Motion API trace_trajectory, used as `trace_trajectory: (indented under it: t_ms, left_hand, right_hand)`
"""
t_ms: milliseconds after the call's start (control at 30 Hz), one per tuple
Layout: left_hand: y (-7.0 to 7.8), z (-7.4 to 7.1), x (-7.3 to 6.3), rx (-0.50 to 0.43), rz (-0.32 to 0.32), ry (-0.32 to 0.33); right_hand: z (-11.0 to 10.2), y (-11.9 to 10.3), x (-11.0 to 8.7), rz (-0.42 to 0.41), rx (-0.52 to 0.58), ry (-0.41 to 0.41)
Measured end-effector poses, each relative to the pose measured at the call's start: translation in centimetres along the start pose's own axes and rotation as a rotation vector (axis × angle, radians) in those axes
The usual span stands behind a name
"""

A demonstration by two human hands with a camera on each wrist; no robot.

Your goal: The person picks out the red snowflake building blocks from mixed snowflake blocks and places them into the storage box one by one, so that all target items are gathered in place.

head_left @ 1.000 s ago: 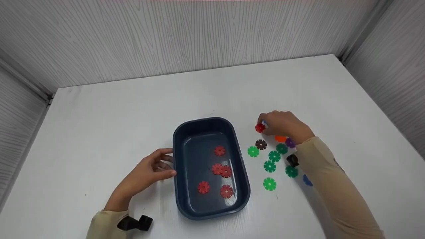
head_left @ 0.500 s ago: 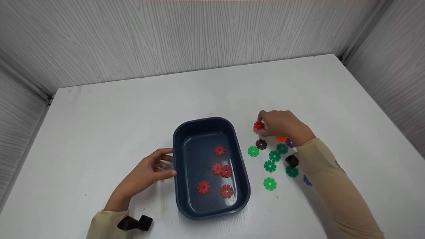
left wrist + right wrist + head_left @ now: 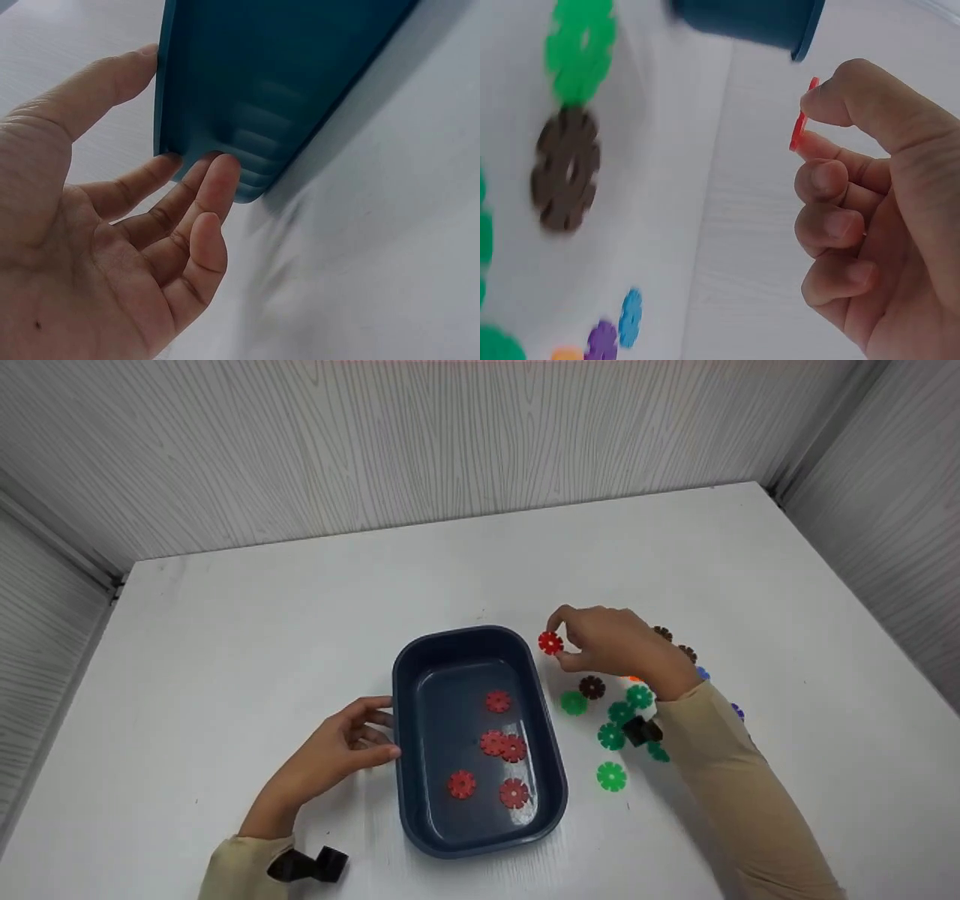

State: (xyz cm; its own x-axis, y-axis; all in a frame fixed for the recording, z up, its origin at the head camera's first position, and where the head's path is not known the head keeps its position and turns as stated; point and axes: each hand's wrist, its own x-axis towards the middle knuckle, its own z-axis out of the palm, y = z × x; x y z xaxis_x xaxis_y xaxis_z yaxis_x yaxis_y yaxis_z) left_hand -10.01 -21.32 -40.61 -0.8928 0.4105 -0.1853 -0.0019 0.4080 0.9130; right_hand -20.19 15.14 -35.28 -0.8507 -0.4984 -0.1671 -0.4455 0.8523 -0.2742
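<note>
My right hand (image 3: 611, 641) pinches a red notched disc (image 3: 550, 643) between thumb and forefinger, just right of the bin's far corner. The right wrist view shows this red disc (image 3: 803, 116) edge-on, with the other fingers curled in. A dark blue rectangular bin (image 3: 556, 765) holds several red discs (image 3: 462, 784) on its floor. At its left side, my left hand (image 3: 337, 754) touches the wall with relaxed, slightly bent fingers. In the left wrist view the thumb of the left hand (image 3: 112, 217) meets the rim of the bin (image 3: 161, 97).
Right of the bin lie several green discs (image 3: 611, 776), a dark brown disc (image 3: 592, 687) and other coloured discs, some partly hidden under the right forearm. A purple disc (image 3: 602, 341) and a light blue disc (image 3: 630, 316) show in the right wrist view. Pale wood-grain panels (image 3: 420, 442) enclose the white table.
My right hand has lifted the red disc and moved left toward the bin. Brown and blue discs behind the forearm have come into view. The left hand and bin stay put.
</note>
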Motion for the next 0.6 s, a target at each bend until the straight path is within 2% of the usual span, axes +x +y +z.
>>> trace_trajectory:
  t_ms: [200, 333, 600]
  left_hand:
    - [-0.1, 0.0, 0.0, -0.005, 0.005, -0.002]
    - [-0.1, 0.1, 0.1, -0.007, 0.006, -0.004]
    - [-0.1, 0.1, 0.1, -0.005, 0.002, -0.008]
  right_hand:
    - [0.6, -2.4, 0.1, -0.061, 0.119, 0.020]
    - [0.9, -3.6, 0.3, -0.105, 0.151, 0.023]
    - [1.9, -5.6, 0.7, -0.217, 0.098, 0.039]
